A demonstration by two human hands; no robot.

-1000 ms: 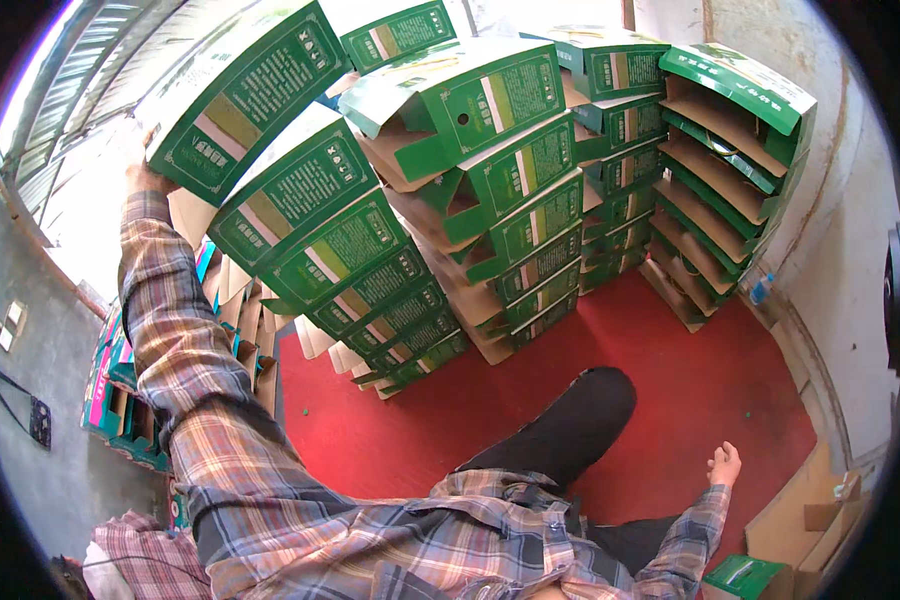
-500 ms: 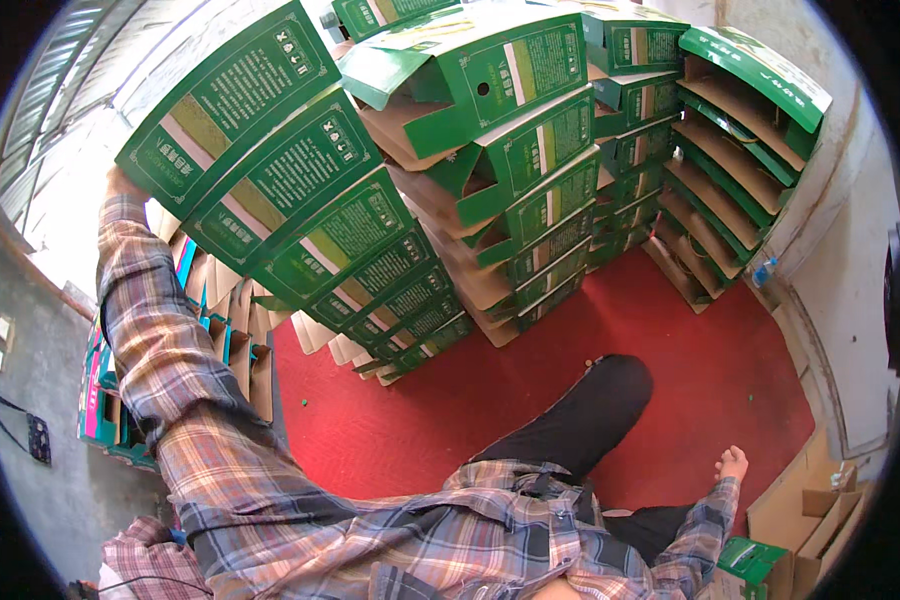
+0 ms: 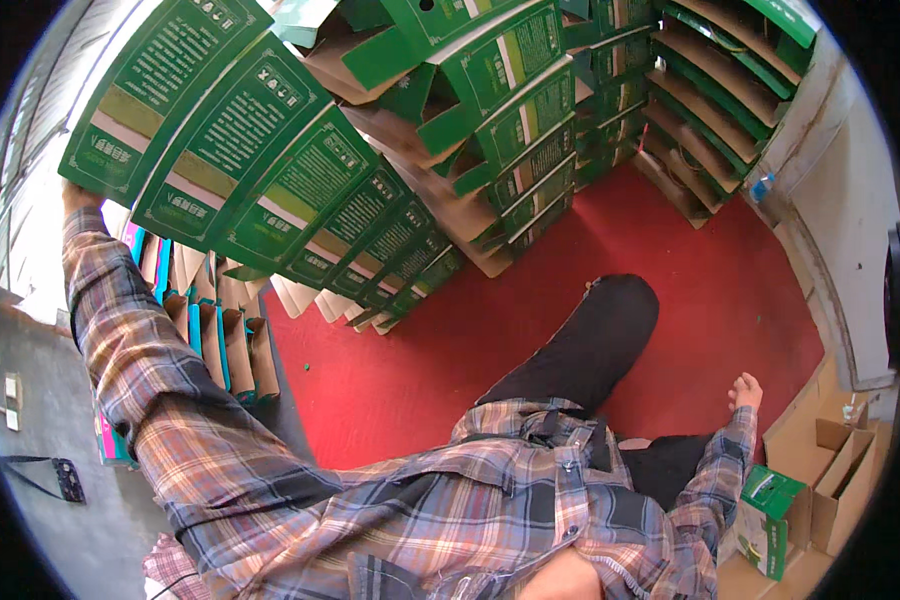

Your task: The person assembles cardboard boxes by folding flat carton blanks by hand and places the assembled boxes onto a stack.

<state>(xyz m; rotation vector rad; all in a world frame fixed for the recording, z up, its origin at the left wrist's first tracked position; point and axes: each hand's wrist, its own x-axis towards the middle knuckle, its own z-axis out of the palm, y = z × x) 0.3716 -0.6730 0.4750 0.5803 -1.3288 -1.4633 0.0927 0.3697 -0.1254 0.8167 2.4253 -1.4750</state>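
Note:
My left arm, in a plaid sleeve, reaches up along the left side of a tall stack of green printed cartons [image 3: 300,185]. At its end, my left hand [image 3: 78,197] meets the lower left edge of the top carton [image 3: 135,115]. The carton hides its fingers, so its grip does not show. Low on the right, my right hand [image 3: 744,391] hangs over the red floor with loosely curled, parted fingers and nothing in them. Some way below it lies a smaller green and white carton [image 3: 770,515].
More green cartons [image 3: 520,110] are stacked beyond, with their flaps sticking out. Another stack [image 3: 715,120] lines the right wall. Brown cardboard pieces [image 3: 840,470] lie at the lower right. Teal-edged cartons [image 3: 220,345] stand left, near a grey wall [image 3: 30,510]. My dark-trousered knee [image 3: 620,310] juts forward over the red floor [image 3: 410,390].
The view has tilted downward, so the stacks sit higher and further left in the picture. My left hand stays at the top carton's edge. My right hand remains free.

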